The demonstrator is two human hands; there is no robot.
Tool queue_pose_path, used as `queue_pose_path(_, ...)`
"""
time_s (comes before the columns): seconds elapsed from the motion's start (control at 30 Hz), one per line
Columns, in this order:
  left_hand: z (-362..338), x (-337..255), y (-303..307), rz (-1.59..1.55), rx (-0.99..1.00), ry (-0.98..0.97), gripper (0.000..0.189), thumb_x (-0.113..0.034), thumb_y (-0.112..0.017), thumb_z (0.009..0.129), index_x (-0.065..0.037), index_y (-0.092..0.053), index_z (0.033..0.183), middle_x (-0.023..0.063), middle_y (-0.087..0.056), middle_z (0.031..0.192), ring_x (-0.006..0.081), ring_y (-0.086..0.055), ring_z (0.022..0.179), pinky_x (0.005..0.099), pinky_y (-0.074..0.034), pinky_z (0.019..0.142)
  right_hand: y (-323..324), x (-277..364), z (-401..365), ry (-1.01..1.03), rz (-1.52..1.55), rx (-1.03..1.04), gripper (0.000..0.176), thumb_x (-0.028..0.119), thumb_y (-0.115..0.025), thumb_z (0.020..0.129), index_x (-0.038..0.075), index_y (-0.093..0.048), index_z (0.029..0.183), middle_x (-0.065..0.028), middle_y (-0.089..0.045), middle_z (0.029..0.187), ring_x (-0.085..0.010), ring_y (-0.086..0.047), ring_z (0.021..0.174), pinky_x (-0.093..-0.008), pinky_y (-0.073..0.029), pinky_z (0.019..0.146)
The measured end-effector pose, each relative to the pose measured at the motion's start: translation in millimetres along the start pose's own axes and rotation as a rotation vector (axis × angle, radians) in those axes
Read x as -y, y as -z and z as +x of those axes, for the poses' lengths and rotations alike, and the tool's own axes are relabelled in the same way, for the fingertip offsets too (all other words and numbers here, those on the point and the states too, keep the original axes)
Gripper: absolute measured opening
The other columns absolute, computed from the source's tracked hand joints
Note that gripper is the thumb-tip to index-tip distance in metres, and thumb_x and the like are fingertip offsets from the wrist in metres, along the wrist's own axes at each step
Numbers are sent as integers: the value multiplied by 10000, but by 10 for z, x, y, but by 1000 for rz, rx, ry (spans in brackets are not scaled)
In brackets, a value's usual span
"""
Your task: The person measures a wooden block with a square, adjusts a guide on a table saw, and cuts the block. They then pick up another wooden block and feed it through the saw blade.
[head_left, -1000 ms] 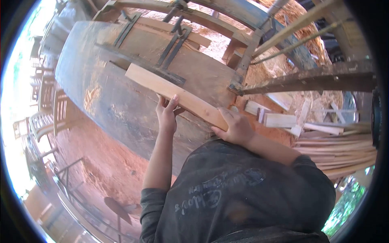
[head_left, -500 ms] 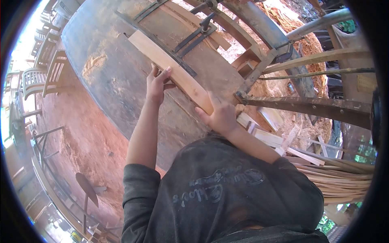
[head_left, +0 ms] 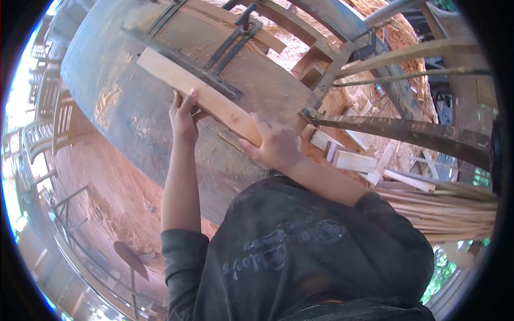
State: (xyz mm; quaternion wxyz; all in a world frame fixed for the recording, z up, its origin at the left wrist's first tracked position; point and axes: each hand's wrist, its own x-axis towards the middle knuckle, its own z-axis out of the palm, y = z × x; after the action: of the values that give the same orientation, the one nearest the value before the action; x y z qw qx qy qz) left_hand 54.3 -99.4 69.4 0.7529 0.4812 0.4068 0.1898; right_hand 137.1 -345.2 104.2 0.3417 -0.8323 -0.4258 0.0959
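Observation:
A pale wooden board (head_left: pixel 211 102) lies at a slant over the dusty worktable (head_left: pixel 160 115), alongside a dark straight metal bar (head_left: pixel 176 63). My left hand (head_left: pixel 185 117) grips the board's near edge around its middle, thumb on top and fingers at the side and partly below. At the end closest to my body, my right hand (head_left: pixel 276 143) is closed on the board, with the thumb at its edge and the fingers over the top. A knot shows in the wood just ahead of the right hand.
A metal clamp frame (head_left: pixel 230 51) joins the bar on the far side. Wood shavings (head_left: pixel 108 102) lie on the table. To the right are a long dark beam (head_left: pixel 407 131), offcuts (head_left: pixel 354 161) and stacked wood strips (head_left: pixel 439 214). Slatted chairs (head_left: pixel 64 120) stand at left.
The view has shifted, so table, board and both hands appear further left. Both hands keep their hold on the board, which stays beside the metal bar.

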Motion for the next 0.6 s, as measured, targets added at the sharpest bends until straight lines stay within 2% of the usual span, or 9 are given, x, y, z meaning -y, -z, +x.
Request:
queue_pose_path(0.03, 3, 16, 11, 16, -23, 19, 496, -266, -673, 1028, -48, -533, 1452, 89, -686, 1202, 195, -722, 995, 336, -612, 776, -16, -11, 6, 19, 25, -35, 684, 452, -808, 852, -32, -649, 1308, -229, -741, 1088, -397, -735, 925, -483, -579, 820)
queue_pose_path(0.13, -92, 85, -24, -17, -79, 14, 605, -202, -685, 1027, -17, -456, 1555, 54, -667, 1179, 146, -676, 919, 308, -621, 761, 89, 63, 42, -44, 12, 43, 684, 436, -817, 842, -37, -644, 1304, -222, -743, 1079, -384, -739, 922, -470, -582, 822)
queue_pose_path(0.23, -420, 173, -223, -9, -99, -1, 635, -151, -678, 1036, -16, -419, 1599, 44, -659, 1203, 119, -634, 922, 322, -603, 825, 56, 21, 62, -22, 28, 44, 688, 414, -829, 825, -28, -637, 1316, -209, -745, 1075, -369, -743, 914, -459, -588, 807)
queue_pose_path(0.33, -513, 132, -327, -32, -109, 13, 657, -116, -680, 1033, -13, -399, 1617, 63, -653, 1250, 123, -640, 998, 345, -600, 865, -19, -1, 79, 8, 85, -44, 696, 393, -837, 812, -19, -629, 1333, -196, -749, 1067, -361, -743, 888, -461, -590, 788)
queue_pose_path(0.53, -341, 137, -147, -33, -9, -41, 571, -119, -681, 1028, 28, -482, 1543, 82, -682, 1239, 153, -699, 1019, 330, -624, 818, -65, 62, 160, -41, 45, 1, 690, 378, -839, 811, -9, -622, 1339, -187, -752, 1044, -355, -745, 855, -448, -595, 759)
queue_pose_path(0.6, -287, 150, -87, -29, -4, -49, 546, -113, -678, 1025, 33, -503, 1522, 84, -688, 1234, 153, -706, 1018, 321, -628, 806, -12, 107, 206, -48, 29, 55, 692, 379, -822, 835, -46, -604, 1337, -205, -749, 1081, -349, -756, 893, -444, -607, 760)
